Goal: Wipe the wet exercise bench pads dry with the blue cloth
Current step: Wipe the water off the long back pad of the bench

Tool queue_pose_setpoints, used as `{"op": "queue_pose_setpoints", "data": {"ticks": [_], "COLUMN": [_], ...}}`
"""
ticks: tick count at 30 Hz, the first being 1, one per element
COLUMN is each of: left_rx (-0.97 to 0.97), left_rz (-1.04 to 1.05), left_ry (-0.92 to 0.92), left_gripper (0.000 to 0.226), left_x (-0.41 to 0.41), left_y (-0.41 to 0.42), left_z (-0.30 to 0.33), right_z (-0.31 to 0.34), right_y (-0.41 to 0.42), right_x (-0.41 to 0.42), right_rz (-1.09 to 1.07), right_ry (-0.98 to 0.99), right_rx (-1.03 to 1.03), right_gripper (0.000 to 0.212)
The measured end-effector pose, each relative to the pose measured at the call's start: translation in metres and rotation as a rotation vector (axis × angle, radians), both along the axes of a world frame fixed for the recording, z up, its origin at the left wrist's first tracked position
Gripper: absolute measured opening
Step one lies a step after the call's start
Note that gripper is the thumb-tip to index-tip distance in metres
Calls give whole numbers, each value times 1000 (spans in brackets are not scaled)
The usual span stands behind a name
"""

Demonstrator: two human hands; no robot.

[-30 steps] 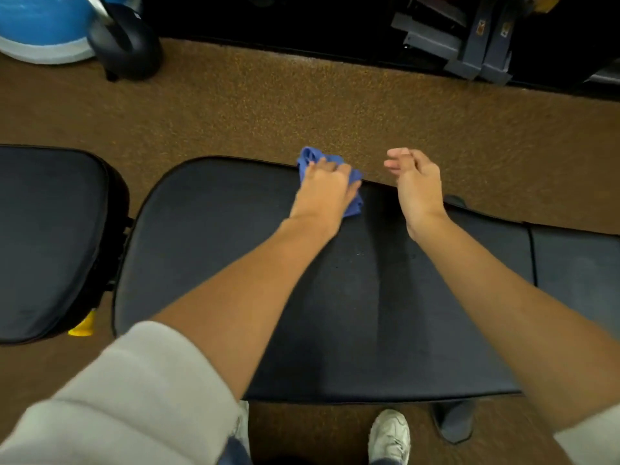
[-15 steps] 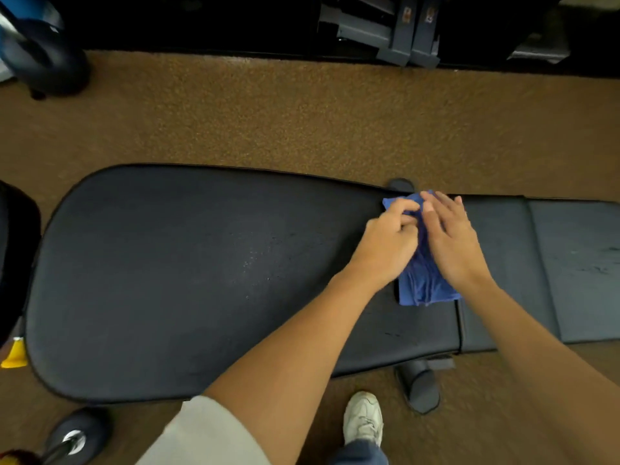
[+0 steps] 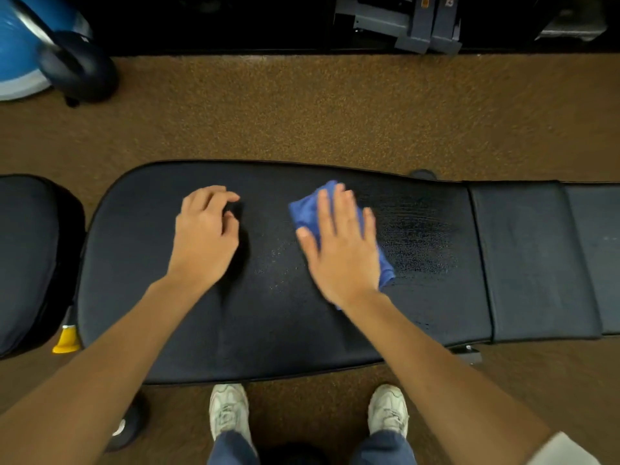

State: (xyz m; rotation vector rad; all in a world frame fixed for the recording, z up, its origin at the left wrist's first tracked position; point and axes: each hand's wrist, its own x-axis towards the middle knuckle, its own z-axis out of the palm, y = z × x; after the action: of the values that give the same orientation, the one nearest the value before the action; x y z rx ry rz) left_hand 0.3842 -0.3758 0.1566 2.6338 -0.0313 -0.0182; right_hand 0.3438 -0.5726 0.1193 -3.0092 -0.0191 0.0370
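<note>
Flat and spread, my right hand (image 3: pixel 339 243) is the grip at work: fingers straight, palm pressing the blue cloth (image 3: pixel 310 206) down onto the long bench pad (image 3: pixel 268 330), nothing curled round it. My left hand (image 3: pixel 204 233) rests beside it on the same pad, fingers loosely bent and holding nothing.

The cloth lies near the middle of the pad, bunched under my palm, one corner poking out past my fingertips and another by my wrist. Just to its right the wet patch (image 3: pixel 419 236) glistens in beaded streaks.

With only a flat palm on it, the cloth could slide out or roll into a wad, smearing water instead of lifting it. I could also miss the seam by the narrower pad (image 3: pixel 530 263), where droplets may collect.

The pads are black, smooth and faintly grained, with rounded edges; the cloth is soft and crumpled; the floor (image 3: pixel 302 112) is speckled brown.
</note>
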Motion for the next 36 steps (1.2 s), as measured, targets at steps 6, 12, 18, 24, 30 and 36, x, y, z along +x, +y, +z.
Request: {"op": "queue_pose_setpoints", "data": {"ticks": [6, 12, 18, 24, 30, 36], "left_rx": [26, 41, 88, 105, 100, 106], "left_rz": [77, 41, 22, 25, 70, 91], "left_ry": [17, 58, 94, 113, 132, 152], "left_gripper": [36, 43, 45, 44, 43, 45], "left_x": [-16, -27, -31, -30, -29, -30], "left_y": [16, 7, 4, 3, -3, -7], "left_z": [-8, -13, -18, -18, -19, -17], "right_z": [1, -9, -7, 4, -1, -5], "right_y": [-23, -137, -141, -13, 3, -123], "right_x": [-21, -15, -44, -87, -98, -83], "right_rz": [725, 161, -541, -201, 426, 39], "right_ry": [2, -47, -20, 20, 37, -3], "right_rx": [-55, -147, 56, 62, 37, -44], "right_gripper": [51, 52, 58, 55, 51, 52]}}
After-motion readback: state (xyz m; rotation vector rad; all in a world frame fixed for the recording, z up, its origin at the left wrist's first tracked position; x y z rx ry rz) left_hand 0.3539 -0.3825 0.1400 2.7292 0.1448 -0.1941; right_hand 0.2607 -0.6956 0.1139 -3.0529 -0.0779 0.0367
